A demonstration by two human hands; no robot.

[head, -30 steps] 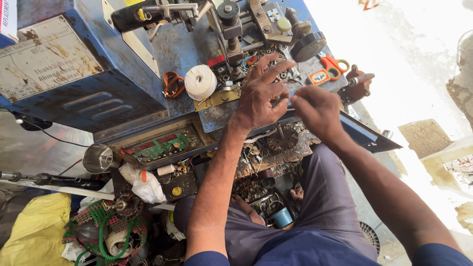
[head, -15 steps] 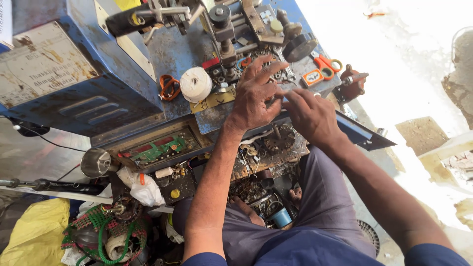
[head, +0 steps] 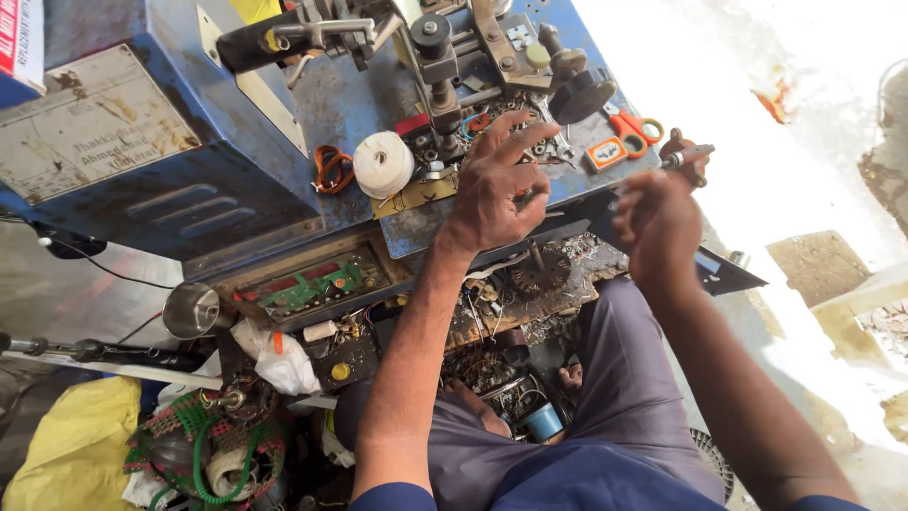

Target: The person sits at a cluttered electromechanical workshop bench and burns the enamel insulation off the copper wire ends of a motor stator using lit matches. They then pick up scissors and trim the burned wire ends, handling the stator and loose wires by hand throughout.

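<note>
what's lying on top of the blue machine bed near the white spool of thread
Beside the white thread spool on the blue machine bed lie orange rubber bands, a brass plate and small screws. The left hand covers whatever lies under its palm.

Thread spool on machine table, scissors right, circuit board below

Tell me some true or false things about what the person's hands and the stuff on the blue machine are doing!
1. The left hand rests spread on the blue machine. True.
2. The right hand is empty. False: it holds a small metal tool.
3. A white thread spool sits on the machine. True.
4. The scissors have green handles. False: they are orange.
</note>
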